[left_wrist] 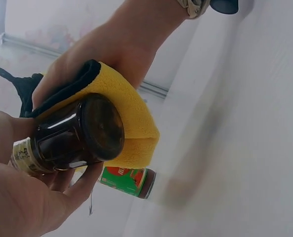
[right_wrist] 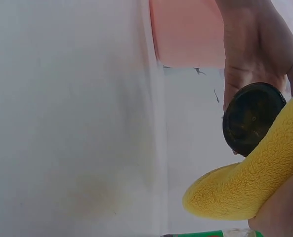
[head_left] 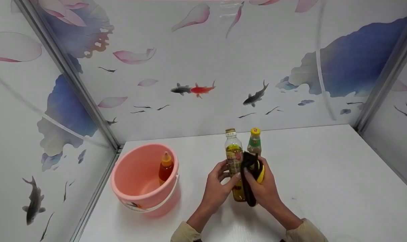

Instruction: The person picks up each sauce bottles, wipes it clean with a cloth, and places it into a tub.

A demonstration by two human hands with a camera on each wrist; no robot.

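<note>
Holding a gold-capped cooking-oil bottle (head_left: pixel 234 156) up off the white table (head_left: pixel 324 174), cap pointing away towards the back wall (head_left: pixel 220 64), and showing its base to both wrist cameras. Curling the left hand (head_left: pixel 216 188) around it from its left side, thumb across the front and fingers wrapping behind. Gripping a folded yellow-and-black cloth (left_wrist: pixel 134 111) in the right hand (head_left: pixel 265 188), thumb over the dark part, and bringing the folds against the bottle's right side. Wiping down the glass, judging by the contact of cloth and bottle; leaving unclear the share of surface already cleaned.

Calling next, most likely, for turning the bottle within the left hand, bringing the face under the thumb round to the cloth, and for pressing evenly without loosening the left-hand hold. Probably needing care over smooth glass, and over a slip while shifting fingers.

Showing also, just beyond the cloth, a green-labelled bottle with a yellow cap (head_left: pixel 254 143), partly hidden from the head camera and apparently untouched. Seeing well to the left a pink bucket (head_left: pixel 132 174) with a squeeze bottle (head_left: pixel 166 171) upright inside, near its right wall.
</note>
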